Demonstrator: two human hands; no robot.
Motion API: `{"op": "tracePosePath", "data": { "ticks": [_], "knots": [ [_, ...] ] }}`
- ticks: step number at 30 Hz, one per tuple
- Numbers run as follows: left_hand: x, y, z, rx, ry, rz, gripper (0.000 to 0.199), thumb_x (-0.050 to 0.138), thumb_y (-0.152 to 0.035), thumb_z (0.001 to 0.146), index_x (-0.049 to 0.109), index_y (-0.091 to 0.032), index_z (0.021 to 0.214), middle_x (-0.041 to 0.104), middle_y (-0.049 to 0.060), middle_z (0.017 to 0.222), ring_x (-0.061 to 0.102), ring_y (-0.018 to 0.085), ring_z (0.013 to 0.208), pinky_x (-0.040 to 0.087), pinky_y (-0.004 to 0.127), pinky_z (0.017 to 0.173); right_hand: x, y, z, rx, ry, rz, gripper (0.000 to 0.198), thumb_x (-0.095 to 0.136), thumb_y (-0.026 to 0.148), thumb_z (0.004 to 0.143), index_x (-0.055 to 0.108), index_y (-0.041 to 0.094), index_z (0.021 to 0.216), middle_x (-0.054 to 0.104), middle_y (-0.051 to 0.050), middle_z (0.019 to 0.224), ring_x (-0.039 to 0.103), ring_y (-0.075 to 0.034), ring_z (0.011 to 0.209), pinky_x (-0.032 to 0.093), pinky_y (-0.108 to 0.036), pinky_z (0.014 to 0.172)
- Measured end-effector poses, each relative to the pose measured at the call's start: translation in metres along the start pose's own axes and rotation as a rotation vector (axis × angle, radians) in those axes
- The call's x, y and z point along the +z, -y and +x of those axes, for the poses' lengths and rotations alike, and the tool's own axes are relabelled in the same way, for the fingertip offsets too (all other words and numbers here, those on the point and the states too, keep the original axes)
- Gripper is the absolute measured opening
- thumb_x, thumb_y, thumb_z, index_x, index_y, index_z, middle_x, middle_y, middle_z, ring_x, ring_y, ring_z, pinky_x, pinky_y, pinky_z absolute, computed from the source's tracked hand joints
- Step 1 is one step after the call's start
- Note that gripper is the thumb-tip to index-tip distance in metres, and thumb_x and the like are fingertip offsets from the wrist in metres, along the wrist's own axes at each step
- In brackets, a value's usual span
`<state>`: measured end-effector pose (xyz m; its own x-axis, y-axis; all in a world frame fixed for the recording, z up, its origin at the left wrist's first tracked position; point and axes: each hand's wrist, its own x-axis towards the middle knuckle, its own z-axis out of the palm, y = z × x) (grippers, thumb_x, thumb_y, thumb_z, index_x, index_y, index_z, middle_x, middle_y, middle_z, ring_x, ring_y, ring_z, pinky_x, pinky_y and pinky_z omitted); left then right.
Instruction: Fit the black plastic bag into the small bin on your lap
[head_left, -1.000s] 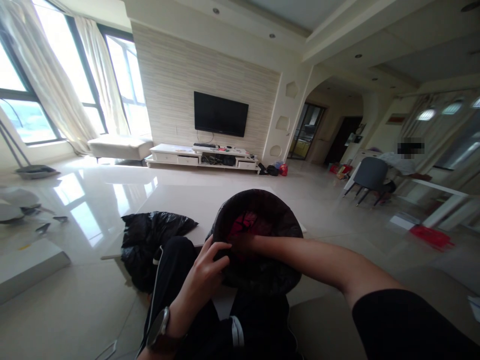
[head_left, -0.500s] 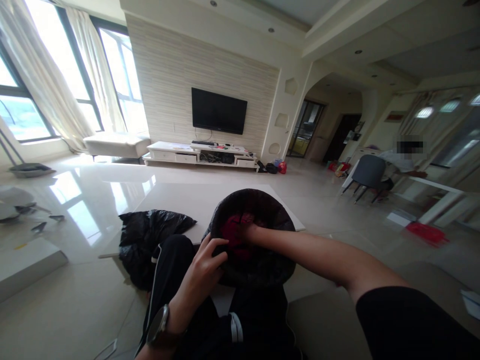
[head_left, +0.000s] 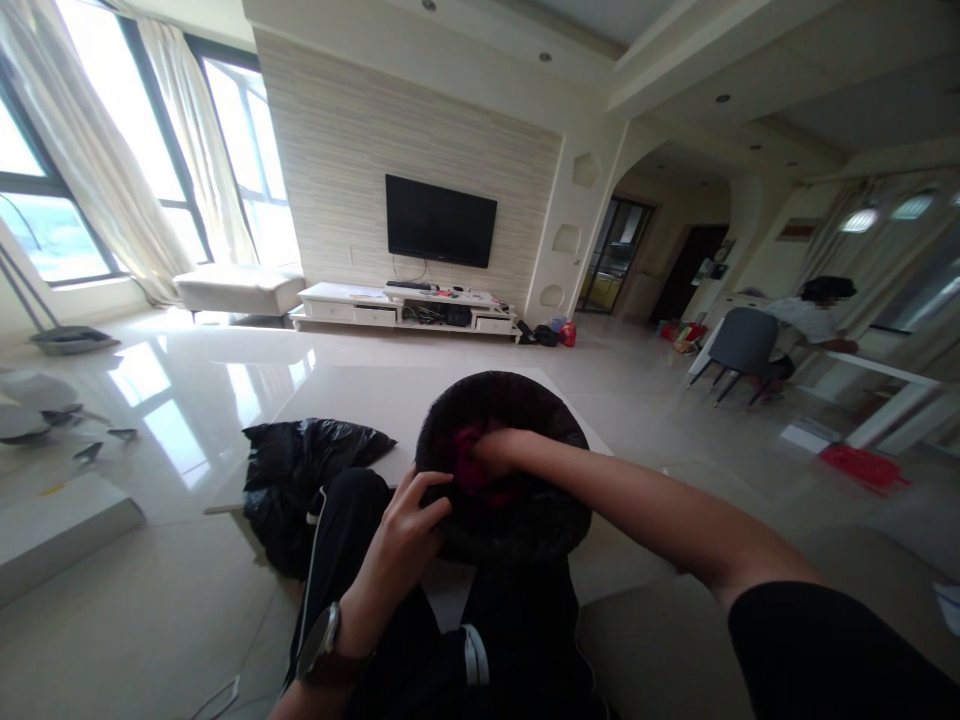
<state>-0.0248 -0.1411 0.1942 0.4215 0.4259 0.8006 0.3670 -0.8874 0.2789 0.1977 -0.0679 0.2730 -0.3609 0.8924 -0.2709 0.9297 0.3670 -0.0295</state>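
Fingers of left hand [head_left: 405,530] grip bin rim [head_left: 450,495]; right hand [head_left: 491,452] inside, grasp hidden; black bag [head_left: 300,475] beside.

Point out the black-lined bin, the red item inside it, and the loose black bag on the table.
black-lined bin [head_left: 525,525]: head view, front outer wall.
red item [head_left: 466,462]: head view, visible red patch inside.
loose black bag [head_left: 300,470]: head view, crumpled middle.

1. Wall-mounted television [head_left: 440,220] above a white media console [head_left: 405,308].
2. Crumpled black plastic bag [head_left: 300,480] on a pale low table [head_left: 360,400].
3. Grey chair [head_left: 741,345].
4. White bench [head_left: 238,290] by curtained windows [head_left: 112,160].
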Motion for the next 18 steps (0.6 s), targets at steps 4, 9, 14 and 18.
{"op": "tracePosePath", "data": {
  "ticks": [4, 9, 14, 18],
  "knots": [
    [0.010, 0.024, 0.004, -0.108, -0.025, -0.025, 0.033, 0.055, 0.011, 0.072, 0.064, -0.020, 0.078, 0.067, 0.008, 0.120, 0.066, 0.026, 0.113, 0.060, 0.039, 0.094, -0.049, -0.015, -0.033, -0.102, -0.183, -0.005, 0.030, 0.058, 0.018, 0.093, 0.075, 0.020, 0.118, 0.079, -0.010, 0.109, 0.069, -0.024, 0.090, 0.050, -0.033, 0.079],
    [0.037, 0.082, 0.035, -0.355, 0.005, -0.021, 0.018, 0.079, -0.010, 0.079, 0.064, -0.021, 0.077, 0.067, 0.006, 0.118, 0.068, 0.025, 0.103, 0.058, 0.040, 0.093, -0.049, -0.049, -0.058, -0.057, -0.903, 0.212, 0.016, 0.052, 0.014, 0.092, 0.066, 0.019, 0.097, 0.069, -0.006, 0.098, 0.062, -0.019, 0.089, 0.047, -0.030, 0.085],
    [0.072, 0.142, 0.064, -0.501, 0.016, 0.059, 0.030, 0.095, -0.023, 0.070, 0.065, -0.022, 0.077, 0.065, 0.004, 0.109, 0.067, 0.026, 0.095, 0.057, 0.041, 0.090, 0.030, -0.078, -0.040, 0.045, -0.943, 0.496, 0.010, 0.058, 0.012, 0.085, 0.061, 0.022, 0.086, 0.062, -0.001, 0.087, 0.057, -0.017, 0.080, 0.044, -0.031, 0.079],
    [0.092, 0.169, 0.069, -0.509, -0.004, 0.083, 0.031, 0.097, -0.024, 0.068, 0.068, -0.022, 0.080, 0.065, 0.004, 0.108, 0.066, 0.027, 0.098, 0.056, 0.042, 0.093, 0.104, -0.092, -0.006, 0.323, -0.729, 1.065, 0.013, 0.070, 0.018, 0.077, 0.064, 0.023, 0.088, 0.064, -0.003, 0.101, 0.057, -0.019, 0.091, 0.047, -0.035, 0.094]
  ]
}}
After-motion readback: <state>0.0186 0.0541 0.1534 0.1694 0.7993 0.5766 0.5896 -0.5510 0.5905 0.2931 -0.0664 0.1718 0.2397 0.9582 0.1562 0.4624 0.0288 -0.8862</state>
